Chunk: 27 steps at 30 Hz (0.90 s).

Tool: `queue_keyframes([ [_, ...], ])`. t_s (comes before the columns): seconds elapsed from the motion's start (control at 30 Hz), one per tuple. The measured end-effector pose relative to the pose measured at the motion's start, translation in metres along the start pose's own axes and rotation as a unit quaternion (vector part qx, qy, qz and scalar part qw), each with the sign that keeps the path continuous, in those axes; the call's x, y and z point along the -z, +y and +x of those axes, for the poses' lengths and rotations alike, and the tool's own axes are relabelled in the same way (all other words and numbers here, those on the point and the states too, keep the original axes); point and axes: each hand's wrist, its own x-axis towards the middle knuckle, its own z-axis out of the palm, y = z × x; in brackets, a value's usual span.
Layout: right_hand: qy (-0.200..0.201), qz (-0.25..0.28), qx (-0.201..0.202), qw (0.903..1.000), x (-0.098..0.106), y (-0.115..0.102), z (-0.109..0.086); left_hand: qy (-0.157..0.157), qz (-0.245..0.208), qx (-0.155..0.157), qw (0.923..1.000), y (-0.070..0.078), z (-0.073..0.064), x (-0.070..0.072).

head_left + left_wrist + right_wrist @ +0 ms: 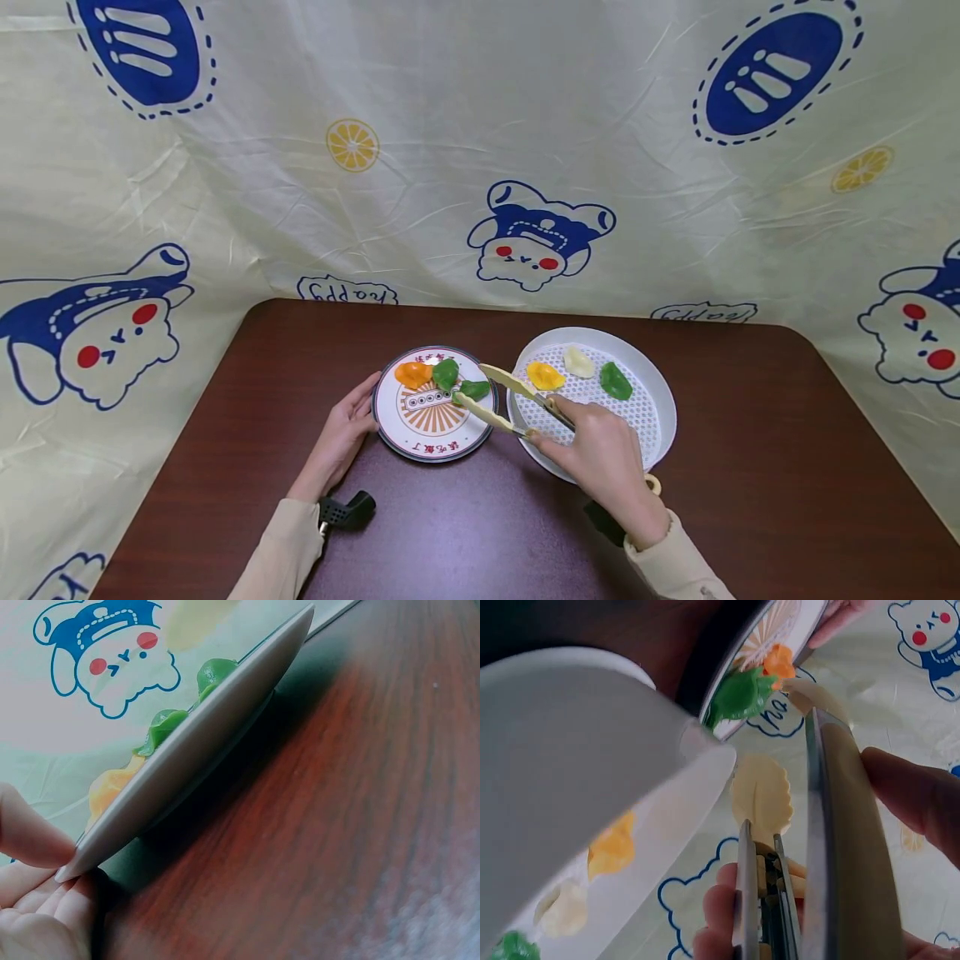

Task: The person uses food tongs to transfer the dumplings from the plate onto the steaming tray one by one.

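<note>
My left hand (pixel 347 433) pinches the left rim of a white printed plate (pixel 435 437), thumb on top and fingers underneath in the left wrist view. On the plate lie an orange dumpling (pixel 413 375) and two green dumplings (pixel 446 375). With my right hand (pixel 603 450) I hold food tongs (pixel 510 382) with cream scalloped tips. Their spread arms reach over the plate's right side, around the rightmost green dumpling (pixel 475 389). Nothing sits pinched between the tips.
Right of the plate stands a round white tray (pixel 663 408) with a patterned base. Yellow (pixel 545 376), white (pixel 578 362) and green (pixel 616 381) dumplings lie in it. Both stand on a dark brown table (pixel 787 467), with a printed cloth (pixel 420 225) behind.
</note>
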Motion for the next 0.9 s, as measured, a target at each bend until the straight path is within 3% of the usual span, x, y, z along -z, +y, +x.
queue_keyframes([
  [0.5,0.034,-0.045,0.042,0.9975,-0.017,-0.019,0.005,-0.001,-0.004,-0.002,1.0000,0.003,0.000,-0.001],
  [0.9,0.022,-0.048,0.052,0.9972,-0.025,-0.025,-0.002,0.000,-0.002,0.003,1.0000,0.001,0.000,0.000],
])
